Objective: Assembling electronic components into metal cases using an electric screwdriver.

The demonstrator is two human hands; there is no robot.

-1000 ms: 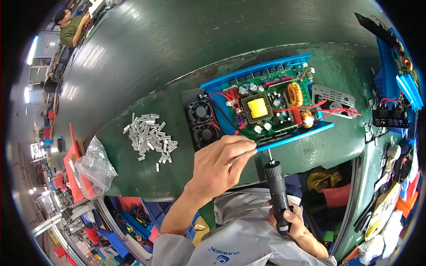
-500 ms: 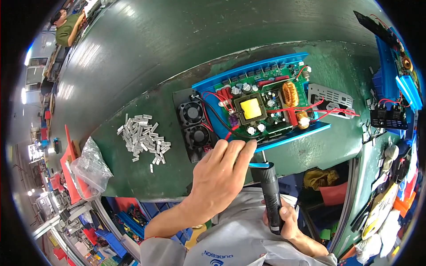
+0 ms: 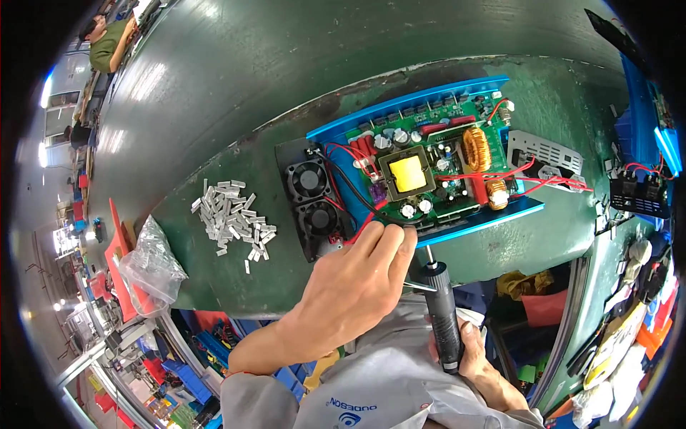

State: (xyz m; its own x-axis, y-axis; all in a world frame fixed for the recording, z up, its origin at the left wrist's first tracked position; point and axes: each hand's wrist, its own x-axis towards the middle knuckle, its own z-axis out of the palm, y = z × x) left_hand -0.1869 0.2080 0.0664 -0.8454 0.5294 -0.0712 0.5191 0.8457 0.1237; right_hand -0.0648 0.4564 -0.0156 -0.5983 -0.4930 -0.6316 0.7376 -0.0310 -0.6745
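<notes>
A power supply unit with a green circuit board [image 3: 443, 154] lies in a blue metal housing [image 3: 493, 218] on the bench. My left hand [image 3: 357, 289] is closed at the housing's near wall, fingertips pressed together beside the board's edge. What it grips is hidden; a thin shiny strip [image 3: 420, 286] sticks out from under it. My right hand [image 3: 477, 355] is wrapped round a black electric screwdriver [image 3: 444, 314], held nearly upright in the picture. Its bit points at the outside of the near wall. A black end panel with two fans [image 3: 309, 181] sits at the housing's left end.
Left of the unit lies a pile of small grey metal pieces [image 3: 230, 214]. A clear plastic bag [image 3: 153, 261] rests at the bench's left end by a red sheet. A perforated metal plate [image 3: 547, 154] lies at the right. Further right stand other blue housings [image 3: 636, 107].
The view has shifted slightly, with the unit appearing a little further right. The screwdriver's top has moved slightly right. Both hands keep their grips.
</notes>
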